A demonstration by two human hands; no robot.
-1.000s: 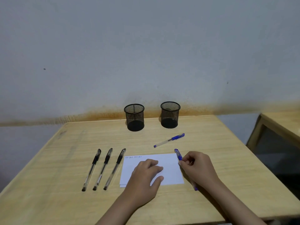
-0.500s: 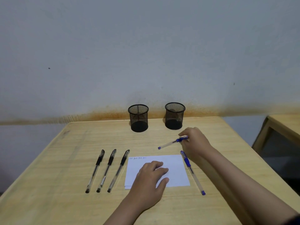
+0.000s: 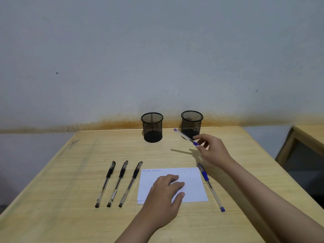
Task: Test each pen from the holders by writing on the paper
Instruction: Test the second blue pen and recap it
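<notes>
A white sheet of paper [image 3: 191, 179] lies near the table's front, with small writing along its top left edge. My left hand [image 3: 163, 195] rests flat on it. My right hand [image 3: 212, 151] pinches a blue pen [image 3: 185, 137] by its capped end and holds it lifted above the table, its far end pointing up and left in front of the right mesh holder [image 3: 192, 124]. The left mesh holder [image 3: 152, 127] stands beside it; both look empty. A second blue pen [image 3: 210, 186] lies along the paper's right edge. Three black pens [image 3: 117, 184] lie side by side left of the paper.
The wooden table [image 3: 70, 172] backs onto a pale wall with a rust-coloured stain along its base. Another wooden piece of furniture [image 3: 305, 137] stands off the table's right side, across a narrow gap.
My right hand left one blue pen beside the paper, reached back to the other blue pen, and has now lifted it off the table. My left hand stayed on the paper.
</notes>
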